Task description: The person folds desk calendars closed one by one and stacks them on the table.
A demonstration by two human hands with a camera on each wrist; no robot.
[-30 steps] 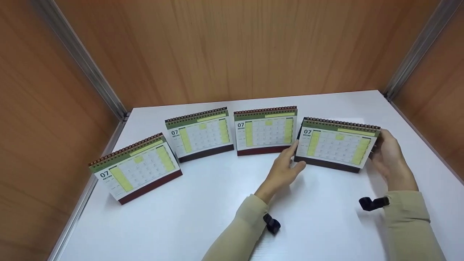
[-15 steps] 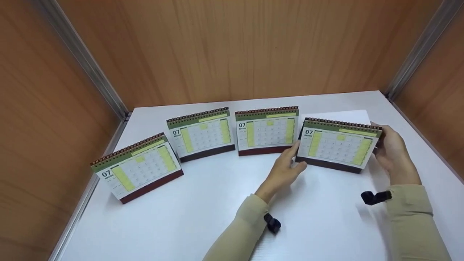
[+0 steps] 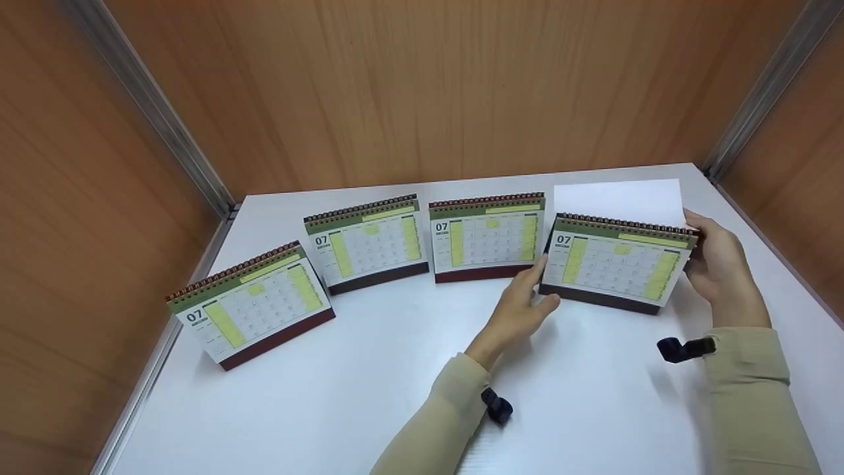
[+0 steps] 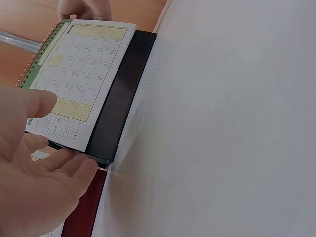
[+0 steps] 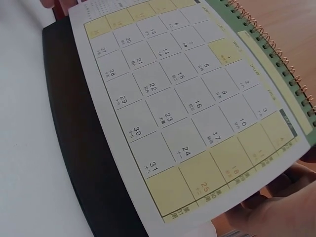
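At the right end of the row stands a desk calendar (image 3: 616, 267) with a dark base, showing month 07. My left hand (image 3: 514, 320) is at its left edge, fingers extended along the side and the thumb in front. Past the right edge, my right hand (image 3: 725, 264) holds the side of a blank white page (image 3: 620, 200) that rises behind the spiral binding. In the right wrist view, the right hand's curled fingers (image 5: 286, 185) are partly hidden behind the calendar (image 5: 182, 108).
To the left stand a red-based calendar (image 3: 488, 241), a dark-based one (image 3: 366, 244) and another red-based one (image 3: 252, 307), all at 07. The white table (image 3: 369, 396) is bordered by wood-grain panels (image 3: 461, 86) behind and at both sides.
The white page has risen from behind the calendar, and my right hand has moved up and away with it. My left hand stays at the left edge.
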